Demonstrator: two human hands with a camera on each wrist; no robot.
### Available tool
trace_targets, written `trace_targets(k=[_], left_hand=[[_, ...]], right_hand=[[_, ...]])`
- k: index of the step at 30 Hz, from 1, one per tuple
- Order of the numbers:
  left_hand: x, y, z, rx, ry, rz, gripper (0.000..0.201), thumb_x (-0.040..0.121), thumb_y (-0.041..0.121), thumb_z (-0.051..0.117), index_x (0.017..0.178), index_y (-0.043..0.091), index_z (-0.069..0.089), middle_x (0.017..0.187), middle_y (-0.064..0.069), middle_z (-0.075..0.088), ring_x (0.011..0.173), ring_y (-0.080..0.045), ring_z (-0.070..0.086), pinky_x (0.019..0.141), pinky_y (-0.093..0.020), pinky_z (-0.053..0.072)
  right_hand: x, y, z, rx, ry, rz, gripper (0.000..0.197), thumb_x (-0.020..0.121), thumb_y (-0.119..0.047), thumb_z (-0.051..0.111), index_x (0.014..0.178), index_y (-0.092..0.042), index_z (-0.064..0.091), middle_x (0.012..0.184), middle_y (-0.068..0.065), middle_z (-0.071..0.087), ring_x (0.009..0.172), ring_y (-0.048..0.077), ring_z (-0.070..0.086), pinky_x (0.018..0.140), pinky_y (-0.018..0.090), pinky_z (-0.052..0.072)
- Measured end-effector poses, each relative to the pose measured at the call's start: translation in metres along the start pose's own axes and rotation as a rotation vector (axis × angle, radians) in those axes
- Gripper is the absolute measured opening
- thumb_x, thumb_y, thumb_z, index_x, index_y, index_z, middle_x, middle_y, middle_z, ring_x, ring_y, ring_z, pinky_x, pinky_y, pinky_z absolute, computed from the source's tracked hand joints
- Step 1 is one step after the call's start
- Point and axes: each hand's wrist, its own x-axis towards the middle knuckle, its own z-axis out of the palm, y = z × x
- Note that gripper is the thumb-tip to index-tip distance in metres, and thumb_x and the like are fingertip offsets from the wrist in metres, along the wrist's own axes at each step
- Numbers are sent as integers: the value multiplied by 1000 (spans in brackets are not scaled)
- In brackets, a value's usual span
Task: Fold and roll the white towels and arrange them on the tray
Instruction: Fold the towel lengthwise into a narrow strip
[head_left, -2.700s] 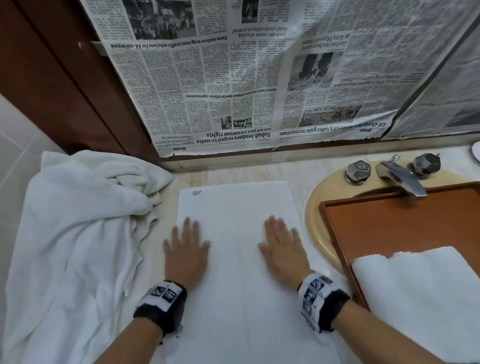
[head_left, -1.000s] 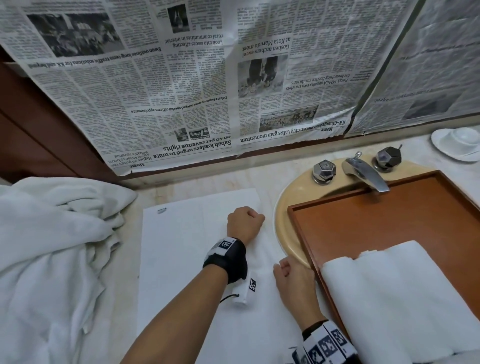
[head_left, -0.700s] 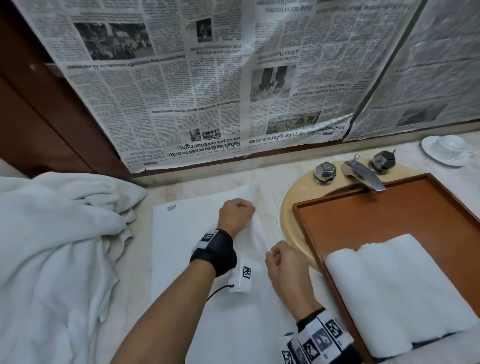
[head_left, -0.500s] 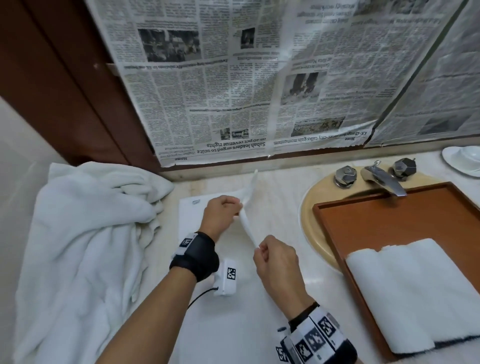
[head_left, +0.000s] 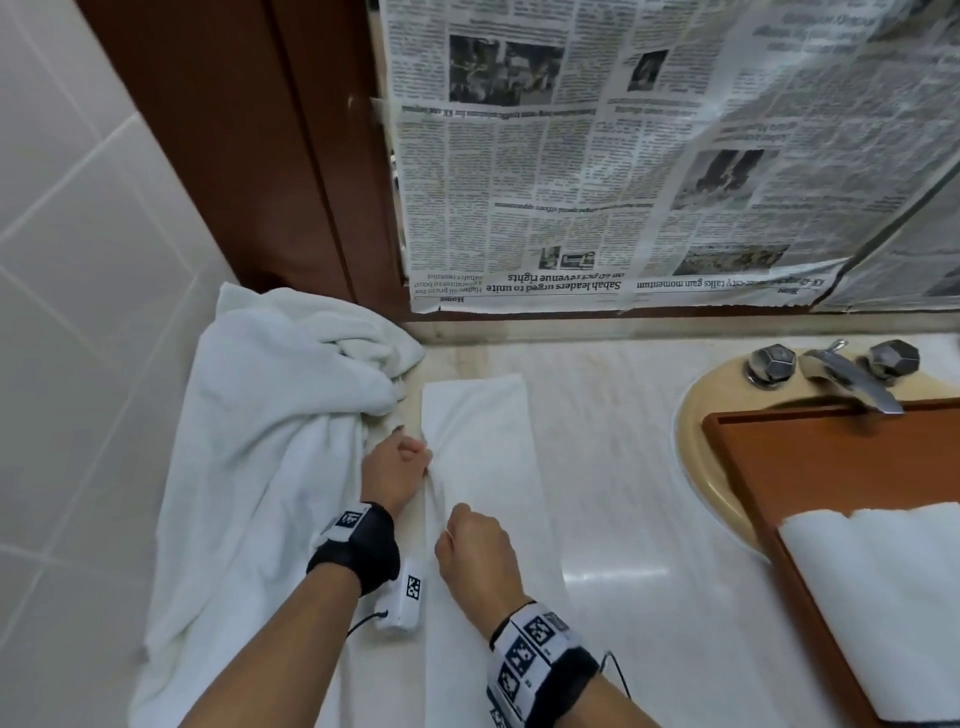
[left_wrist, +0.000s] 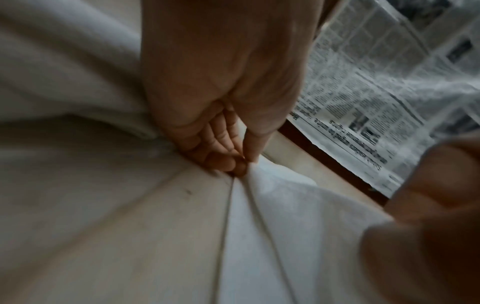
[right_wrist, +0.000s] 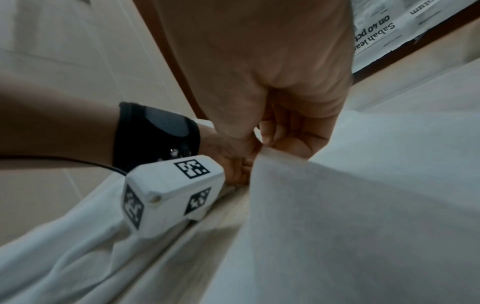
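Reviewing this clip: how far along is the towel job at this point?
Done: rolled white towels already lie on the brown wooden tray. In hand: a flat white towel lies on the marble counter, folded into a narrow strip; the left hand and right hand pinch its left edge. Left: rolling this strip, placing it on the tray, then tackling the crumpled white towel pile beside it.

A white towel (head_left: 483, 467) lies folded into a long narrow strip, mid-frame on the bench. A crumpled towel heap (head_left: 270, 415) sits at its left. Rolled towels (head_left: 878, 587) rest on the brown tray (head_left: 831, 457), lower right.
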Motion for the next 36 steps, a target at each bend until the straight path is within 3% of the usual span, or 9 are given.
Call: trace_targets(k=[4,7,10,13,16,20,23,27,36], left_hand=[[-4,-2,0,-7,17,30,13,91,25,64,96,13,64,85,-1,69,85,-16,63,83,-27,47],[-2,1,1,52,-22,45,20,89,35,67,95,16,61,84,4,68,84,-13,61,75,-25,42],[9,-1,0,166,-32,108,13,87,23,67,94,13,63,83,0,67,82,-18,59,72,-23,35],[13,-2,0,208,-18,189,6,86,14,65,89,8,66,84,-7,67,81,-24,61,68,-23,34],[12,-2,4,236,-16,249,13,90,16,63,100,10,68,92,-7,66,86,-25,61,80,-33,47],[22,8,9,240,-41,339,26,93,18,61,118,15,64,105,-2,64,91,-20,59,87,-34,48],[38,12,13,319,-114,362,41,95,23,59,136,20,56,126,-1,62,109,-24,57,95,-36,46],[53,12,21,484,-132,352,47,99,31,52,145,27,45,137,3,56,119,-29,50,97,-44,46],[65,13,33,368,-37,248,68,94,35,58,153,38,24,127,1,62,120,-32,52,98,-47,46]], right_hand=[[-1,12,16,54,-32,14,16,100,-22,42,87,-13,40,80,2,51,71,21,50,47,20,24],[-6,18,14,117,-41,-10,24,99,-31,47,87,-10,50,82,3,58,75,21,55,58,28,40],[-4,35,7,121,75,-94,30,97,-39,47,92,-13,61,92,-1,58,87,16,53,77,30,45],[17,59,-6,-34,186,-179,50,93,-45,32,111,-11,64,117,5,62,108,27,56,86,40,48],[51,72,-27,-201,27,-143,79,88,-57,12,149,-15,38,159,5,32,145,27,29,112,46,31],[92,85,-37,-337,-83,-128,77,92,-63,7,158,-24,7,167,-4,-1,153,19,1,121,45,11],[110,93,-40,-398,-88,-100,66,103,-54,19,159,-23,0,166,-1,-10,153,19,-7,122,45,2],[124,100,-43,-397,-92,-126,66,103,-55,17,159,-25,-3,165,-1,-15,152,17,-13,122,43,-3],[146,136,-61,-394,-93,-120,75,99,-65,11,157,-22,-12,160,-9,-24,149,6,-18,122,41,-11]])
